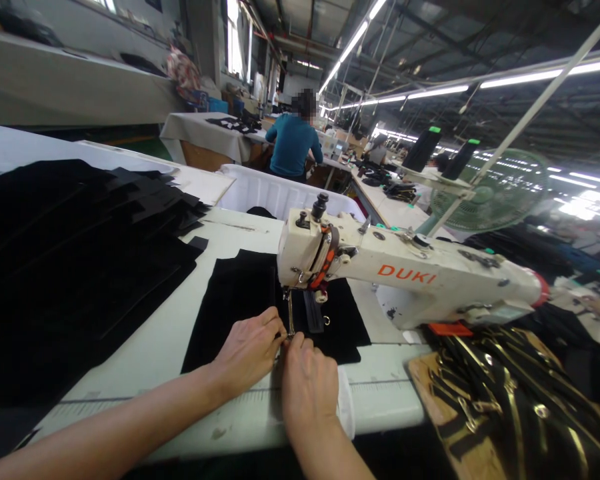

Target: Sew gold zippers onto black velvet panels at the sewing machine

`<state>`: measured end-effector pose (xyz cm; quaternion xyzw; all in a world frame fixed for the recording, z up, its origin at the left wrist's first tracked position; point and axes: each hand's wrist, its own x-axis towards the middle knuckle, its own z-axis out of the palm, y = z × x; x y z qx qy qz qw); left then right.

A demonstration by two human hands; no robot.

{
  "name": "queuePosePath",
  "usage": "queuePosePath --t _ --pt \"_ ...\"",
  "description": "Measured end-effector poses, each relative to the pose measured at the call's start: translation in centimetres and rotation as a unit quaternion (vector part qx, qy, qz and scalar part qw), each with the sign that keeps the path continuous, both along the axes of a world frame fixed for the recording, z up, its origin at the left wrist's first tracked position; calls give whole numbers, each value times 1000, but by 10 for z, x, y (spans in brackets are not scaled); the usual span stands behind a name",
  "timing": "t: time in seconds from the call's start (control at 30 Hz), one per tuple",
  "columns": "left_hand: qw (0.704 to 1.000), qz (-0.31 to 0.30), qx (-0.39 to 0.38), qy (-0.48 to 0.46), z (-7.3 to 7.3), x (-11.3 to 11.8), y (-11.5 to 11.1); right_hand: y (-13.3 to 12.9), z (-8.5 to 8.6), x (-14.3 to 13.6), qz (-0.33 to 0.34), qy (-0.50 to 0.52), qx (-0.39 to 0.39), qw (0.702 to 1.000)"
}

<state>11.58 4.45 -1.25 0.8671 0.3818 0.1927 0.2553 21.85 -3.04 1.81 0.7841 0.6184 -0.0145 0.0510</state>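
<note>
A black fabric piece lies flat on the sewing machine bed, with a gold-toothed zipper running toward me from under the needle area. My left hand is closed, its fingertips pinching the near end of the zipper by the slider. Close against it, my right hand is also closed, with curled fingers on the same zipper end; its fingertips are partly hidden. The white sewing machine stands over the fabric. Right of the zipper lie a dark strip and a small metal ring.
Stacked black fabric pieces cover the table's left side. At right, a wooden board holds several gold zippers. Behind the machine are a white bin, thread cones, a green fan and a seated person.
</note>
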Motion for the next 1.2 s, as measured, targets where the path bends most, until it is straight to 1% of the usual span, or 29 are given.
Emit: queuePosePath --t 0.07,0.17,0.3,0.4,0.5,0.6,0.7,0.8,0.9,1.1,1.2 --pt "1000 -8 -3 -8 0 1 1 0 -1 4 17 1 4 1000" --pt "999 -4 -17 -28 1 1 4 -1 -7 14 43 3 15 999" --pt "997 20 -54 -60 2 1 14 -1 -16 27 81 11 37 996" --pt "992 49 -83 -78 2 0 22 -2 -19 32 90 17 51 994" --pt "990 59 -90 -93 2 -1 25 -5 -18 34 83 23 59 995" --pt "990 38 -88 -103 3 -3 22 -10 -14 35 65 39 75 994" --pt "990 24 -83 -111 4 -4 18 -11 -9 33 32 58 98 993" --pt "990 16 -74 -117 3 -5 15 -9 -8 29 4 64 74 995" --pt "991 12 -64 -120 2 -5 13 -6 -10 25 -6 71 47 996" --pt "992 15 -47 -116 1 -4 9 -6 -12 20 -15 77 49 996" --pt "993 10 -41 -110 1 -4 8 -4 -11 17 -28 72 38 996"
